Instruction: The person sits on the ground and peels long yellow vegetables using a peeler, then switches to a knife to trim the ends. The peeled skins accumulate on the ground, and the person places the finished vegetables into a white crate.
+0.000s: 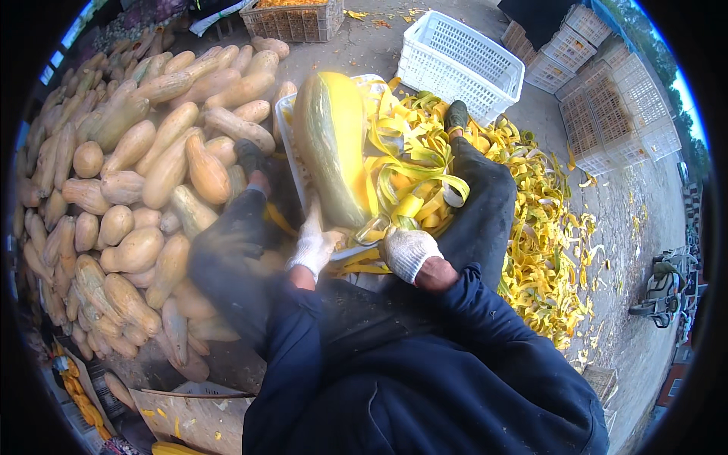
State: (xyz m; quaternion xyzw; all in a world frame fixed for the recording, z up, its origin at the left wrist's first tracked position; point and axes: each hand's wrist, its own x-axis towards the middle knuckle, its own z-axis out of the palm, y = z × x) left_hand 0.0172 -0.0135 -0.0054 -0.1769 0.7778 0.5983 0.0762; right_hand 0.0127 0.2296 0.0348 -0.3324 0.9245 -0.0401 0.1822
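A large, partly peeled squash [330, 148] lies lengthwise in a white plastic crate [289, 136] between my legs, its right side bare yellow and its left still green-skinned. My left hand [314, 242], in a white knit glove, rests against the squash's near end, fingers spread along its left side. My right hand [408, 253], gloved too, is closed on a peeler [372, 228] with a metal loop, close to the squash's near right end. Long yellow peel strips [421, 182] heap up over the crate's right part.
A big pile of unpeeled squashes [136, 244] spreads on the left. Peelings [540, 244] cover the ground beyond my right leg. An empty white crate [460, 68] stands ahead, a brown crate [293, 21] of orange pieces at the top. Stacked crates [617, 108] stand far right.
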